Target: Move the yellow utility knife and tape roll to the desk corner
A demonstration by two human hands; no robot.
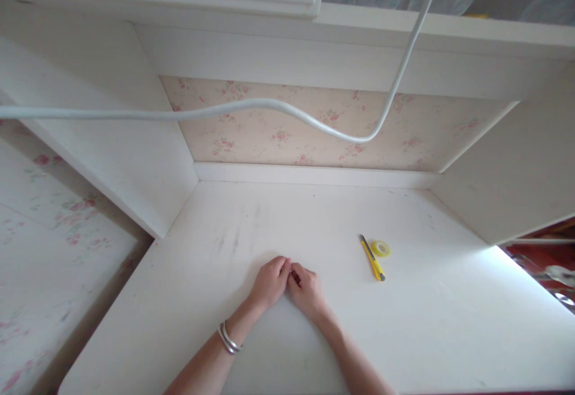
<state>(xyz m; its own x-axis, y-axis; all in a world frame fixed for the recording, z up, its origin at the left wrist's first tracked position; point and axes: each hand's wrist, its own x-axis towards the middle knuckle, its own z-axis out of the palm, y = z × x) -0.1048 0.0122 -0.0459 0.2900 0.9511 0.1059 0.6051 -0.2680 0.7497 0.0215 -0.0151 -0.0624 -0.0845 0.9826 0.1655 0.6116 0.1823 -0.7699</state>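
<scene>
Both hands rest on the white desk (251, 215) near its front edge, about midway along it. The left hand (270, 282) and the right hand (307, 292) lie knuckles up with fingers curled, their fingertips touching each other; whether anything is pinched between them cannot be told. 2 silver bangles (229, 338) sit on the left wrist. To the right of the hands, apart from them, a yellow utility knife (372, 258) lies just beside a small roll of clear tape (381, 249). A white cable (287, 109) hangs above the desk's back edge.
</scene>
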